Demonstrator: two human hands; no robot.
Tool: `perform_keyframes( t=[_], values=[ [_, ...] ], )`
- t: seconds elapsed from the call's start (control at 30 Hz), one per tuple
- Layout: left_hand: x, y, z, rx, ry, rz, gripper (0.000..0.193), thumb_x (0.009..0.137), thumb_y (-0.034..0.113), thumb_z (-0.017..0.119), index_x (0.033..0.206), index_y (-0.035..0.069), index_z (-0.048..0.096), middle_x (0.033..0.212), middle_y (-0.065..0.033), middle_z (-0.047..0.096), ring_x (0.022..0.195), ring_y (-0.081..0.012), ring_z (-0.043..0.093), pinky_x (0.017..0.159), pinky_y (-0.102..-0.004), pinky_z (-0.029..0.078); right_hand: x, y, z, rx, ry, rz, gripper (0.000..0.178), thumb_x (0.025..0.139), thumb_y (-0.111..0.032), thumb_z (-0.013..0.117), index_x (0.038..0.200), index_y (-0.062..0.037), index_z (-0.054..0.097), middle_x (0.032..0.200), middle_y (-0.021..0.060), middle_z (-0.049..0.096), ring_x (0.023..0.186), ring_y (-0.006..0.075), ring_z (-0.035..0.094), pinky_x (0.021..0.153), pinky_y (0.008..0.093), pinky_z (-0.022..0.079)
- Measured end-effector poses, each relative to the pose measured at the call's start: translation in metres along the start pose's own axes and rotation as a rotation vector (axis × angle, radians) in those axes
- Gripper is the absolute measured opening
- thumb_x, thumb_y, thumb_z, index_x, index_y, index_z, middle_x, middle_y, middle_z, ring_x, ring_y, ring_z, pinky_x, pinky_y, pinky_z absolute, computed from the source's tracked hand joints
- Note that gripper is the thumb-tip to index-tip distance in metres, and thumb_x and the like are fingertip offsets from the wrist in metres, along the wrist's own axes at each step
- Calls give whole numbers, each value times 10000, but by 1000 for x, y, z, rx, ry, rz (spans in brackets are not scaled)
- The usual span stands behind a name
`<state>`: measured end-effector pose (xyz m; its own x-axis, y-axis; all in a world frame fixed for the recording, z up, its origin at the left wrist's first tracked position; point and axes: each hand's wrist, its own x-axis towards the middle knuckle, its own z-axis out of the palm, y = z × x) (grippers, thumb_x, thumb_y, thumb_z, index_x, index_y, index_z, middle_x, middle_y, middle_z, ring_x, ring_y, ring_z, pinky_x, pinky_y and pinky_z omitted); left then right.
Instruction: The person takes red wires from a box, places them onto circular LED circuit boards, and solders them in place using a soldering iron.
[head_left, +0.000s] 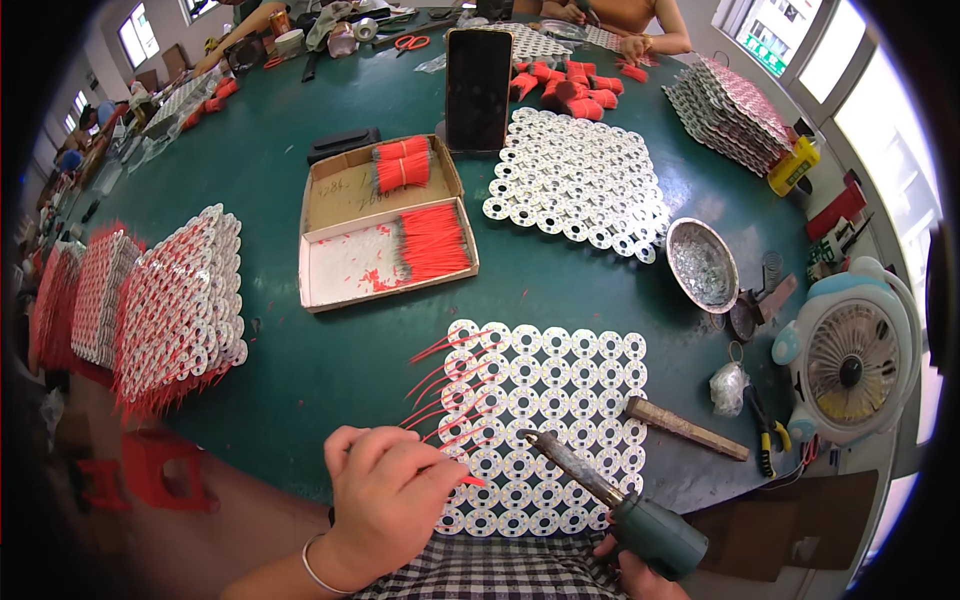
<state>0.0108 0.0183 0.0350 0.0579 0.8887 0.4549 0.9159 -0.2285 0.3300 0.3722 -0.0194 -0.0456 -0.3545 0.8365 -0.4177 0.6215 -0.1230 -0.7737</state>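
My left hand (385,492) is closed in a pinch over the near left part of a panel of round white LED circuit boards (553,405). Short red wire (473,481) pokes out of its fingertips. Thin red wires (425,387) fan out leftward from the boards in the panel's left columns. In my right hand (645,580) is a soldering iron (655,535) with a dark green handle, only part of the hand showing beneath it. The iron's metal tip points up and left, over the panel's middle; contact with a board cannot be made out.
Beyond the panel lie a cardboard box of red wires (388,285), a phone standing upright (478,92) and another LED panel (575,185). Rightward are a metal bowl (702,265), a wooden stick (688,428), pliers (768,440) and a fan (850,365). Wired panels (180,305) stand left.
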Motion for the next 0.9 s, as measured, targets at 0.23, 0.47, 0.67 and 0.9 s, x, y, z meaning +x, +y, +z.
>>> perform_keyframes(
  t=[0.23,0.47,0.67,0.9],
  values=[
    [-17,1,20,11,-47,25,245,706,90,774,936,174,758,774,69,543,826,-138,572,922,-483,288,1,-3,7,105,21,-85,334,914,-84,690,1227,13,624,1141,156,666,1032,278,654,859,398,516],
    [-13,1,23,26,-65,54,167,796,157,703,954,170,754,743,65,515,831,-121,577,957,-454,290,1,-12,12,217,56,-174,333,921,-89,685,1231,13,621,1165,159,658,1044,282,649,860,396,515],
    [-13,1,23,27,-74,52,154,801,166,699,947,165,750,750,64,530,840,-125,583,953,-451,297,7,-27,13,298,78,-244,332,925,-93,681,1233,13,619,1183,161,653,1053,285,645,860,394,515],
    [-11,1,23,29,-93,64,147,815,166,682,947,163,748,762,64,537,844,-128,586,941,-454,310,11,-35,13,263,118,-370,353,919,-71,678,1254,13,607,1218,178,643,1070,301,634,892,403,498]
  ],
)
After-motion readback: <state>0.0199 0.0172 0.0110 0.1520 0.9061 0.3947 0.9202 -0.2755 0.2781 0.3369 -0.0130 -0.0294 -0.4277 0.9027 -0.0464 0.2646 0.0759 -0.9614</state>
